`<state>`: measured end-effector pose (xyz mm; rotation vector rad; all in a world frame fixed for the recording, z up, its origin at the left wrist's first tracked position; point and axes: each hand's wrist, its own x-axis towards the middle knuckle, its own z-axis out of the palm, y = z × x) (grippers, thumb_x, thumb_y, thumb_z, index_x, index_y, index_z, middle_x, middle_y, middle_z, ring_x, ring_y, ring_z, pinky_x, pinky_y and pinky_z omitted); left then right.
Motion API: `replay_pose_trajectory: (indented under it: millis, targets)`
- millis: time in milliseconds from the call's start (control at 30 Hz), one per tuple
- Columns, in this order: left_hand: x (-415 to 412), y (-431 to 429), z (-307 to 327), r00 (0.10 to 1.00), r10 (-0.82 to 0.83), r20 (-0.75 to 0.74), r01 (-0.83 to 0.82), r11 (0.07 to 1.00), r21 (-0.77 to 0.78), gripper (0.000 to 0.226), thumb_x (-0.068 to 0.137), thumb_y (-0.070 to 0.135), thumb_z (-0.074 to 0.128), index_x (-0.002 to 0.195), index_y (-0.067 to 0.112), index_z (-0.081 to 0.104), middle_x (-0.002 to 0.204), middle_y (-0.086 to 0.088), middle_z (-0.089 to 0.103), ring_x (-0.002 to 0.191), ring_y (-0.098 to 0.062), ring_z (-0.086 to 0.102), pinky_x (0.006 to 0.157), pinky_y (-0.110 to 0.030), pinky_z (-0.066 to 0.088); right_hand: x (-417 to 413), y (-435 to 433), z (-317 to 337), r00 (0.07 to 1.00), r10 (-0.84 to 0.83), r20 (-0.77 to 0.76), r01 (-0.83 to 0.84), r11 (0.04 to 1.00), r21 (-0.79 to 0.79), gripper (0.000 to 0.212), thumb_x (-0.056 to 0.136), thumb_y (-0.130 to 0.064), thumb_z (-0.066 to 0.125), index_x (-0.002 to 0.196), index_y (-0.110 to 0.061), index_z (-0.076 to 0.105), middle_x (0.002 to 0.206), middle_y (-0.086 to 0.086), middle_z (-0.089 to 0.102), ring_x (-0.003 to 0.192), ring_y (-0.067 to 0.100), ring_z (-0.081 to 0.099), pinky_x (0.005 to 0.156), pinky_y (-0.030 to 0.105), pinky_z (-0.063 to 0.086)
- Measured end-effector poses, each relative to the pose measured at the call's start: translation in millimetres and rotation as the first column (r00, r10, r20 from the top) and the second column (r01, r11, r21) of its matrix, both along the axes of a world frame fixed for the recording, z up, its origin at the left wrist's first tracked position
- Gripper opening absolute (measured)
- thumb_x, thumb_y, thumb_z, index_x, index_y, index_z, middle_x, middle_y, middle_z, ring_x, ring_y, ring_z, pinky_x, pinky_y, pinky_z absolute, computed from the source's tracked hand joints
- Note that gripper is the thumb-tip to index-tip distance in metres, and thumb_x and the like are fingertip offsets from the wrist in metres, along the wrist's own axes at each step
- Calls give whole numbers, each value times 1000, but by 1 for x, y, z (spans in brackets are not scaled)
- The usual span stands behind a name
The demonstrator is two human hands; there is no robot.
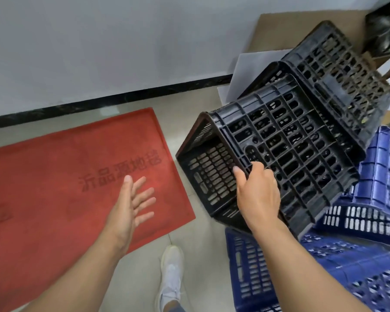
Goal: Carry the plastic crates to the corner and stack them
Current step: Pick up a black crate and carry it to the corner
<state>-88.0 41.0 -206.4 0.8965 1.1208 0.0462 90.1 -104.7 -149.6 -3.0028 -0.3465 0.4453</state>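
Head view: right hand [258,194] reaches forward from lower right, forearm bare, fingers curled over the rim edge of a black crate [279,149], thumb [239,176] pressed on the inside wall; grip clamped on the crate rim. The crate is tipped on its side, open mouth facing left, ribbed bottom facing the camera. Left hand [131,203] hovers over the red mat [54,176], palm turned inward, fingers spread and apart, touching nothing.

A second black crate [338,70] sits behind the first, also tilted, nested against it. Blue crates [381,181] lie at right and below; another blue crate [324,271] is partly covered by the right forearm and cut off at the frame's bottom edge. Exact contact between the black crates and the blue ones is hard to tell. Fingertips of the right hand are hidden behind the rim.

White shoe [171,273] on tiled floor [196,233] between the arms. Cardboard [291,30] leans on the wall [99,41] at upper right, mostly hidden. Mat lettering is blurred, right side motion-smeared
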Motion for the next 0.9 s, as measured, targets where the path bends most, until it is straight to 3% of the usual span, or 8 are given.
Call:
replay_pose_trajectory:
  millis: [100, 200, 433, 533, 600, 700, 767, 900]
  targets:
    - [-10, 9, -6, 1000, 1, -23, 0, 1000, 25, 60, 96, 59, 20, 142, 28, 43, 136, -8, 56, 116, -20, 57, 88, -38, 48, 11, -3, 23, 997, 28, 67, -29, 1000, 11, 54, 96, -52, 37, 129, -10, 47, 117, 17, 57, 105, 34, 54, 81, 42, 41]
    - [-23, 18, -14, 997, 46, -68, -42, 997, 61, 59, 98, 56, 21, 145, 25, 38, 144, -12, 49, 120, -22, 52, 94, -41, 43, 23, 4, 56, 997, 28, 76, -33, 998, 58, 48, 95, -56, 34, 113, -14, 51, 91, 6, 59, 78, 27, 54, 67, 37, 36]
    - [-93, 40, -53, 880, 232, -415, -205, 973, 107, 73, 94, 66, 21, 152, 22, 26, 159, 0, 26, 144, -19, 29, 118, -42, 21, 25, 19, 118, 999, 50, -5, -46, 950, 308, 57, 90, -60, 44, 71, -7, 57, 65, 10, 57, 62, 29, 51, 51, 36, 35]
    - [-115, 49, -54, 839, 365, -404, -445, 887, -123, 66, 93, 68, 20, 123, 19, 53, 124, -13, 60, 90, -34, 68, 81, -47, 54, 20, 26, 122, 998, 5, -62, 21, 911, 413, 63, 72, -76, 40, 79, -20, 68, 56, 4, 63, 55, 28, 51, 45, 39, 38]
    - [-127, 60, -51, 824, 427, -372, -512, 843, -167, 60, 93, 67, 23, 110, 20, 56, 92, -12, 71, 65, -33, 67, 62, -46, 56, 14, 35, 120, 994, -3, -108, 52, 891, 450, 54, 68, -77, 41, 79, -33, 68, 56, -2, 64, 46, 22, 48, 42, 30, 37]
    - [-151, 85, -53, 796, 492, -352, -537, 843, -35, 52, 95, 59, 35, 101, 14, 60, 53, -4, 69, 41, -21, 65, 35, -36, 52, 2, 51, 114, 989, 11, -150, 64, 873, 483, 50, 73, -70, 44, 75, -26, 68, 53, 1, 63, 44, 21, 47, 45, 30, 39]
    - [-169, 102, -55, 783, 510, -357, -534, 845, 35, 55, 93, 57, 42, 114, 10, 61, 63, -7, 71, 45, -21, 66, 40, -35, 55, -7, 60, 104, 984, -14, -180, 102, 864, 494, 49, 85, -58, 47, 72, -14, 65, 57, 4, 62, 48, 23, 50, 51, 33, 41]
    - [-208, 134, -58, 746, 547, -380, -516, 836, 190, 61, 89, 58, 47, 123, 10, 60, 110, -16, 67, 89, -31, 65, 85, -46, 53, -30, 84, 71, 959, -34, -283, 171, 862, 477, 40, 95, -47, 45, 82, -14, 63, 67, 9, 64, 54, 24, 57, 54, 36, 46]
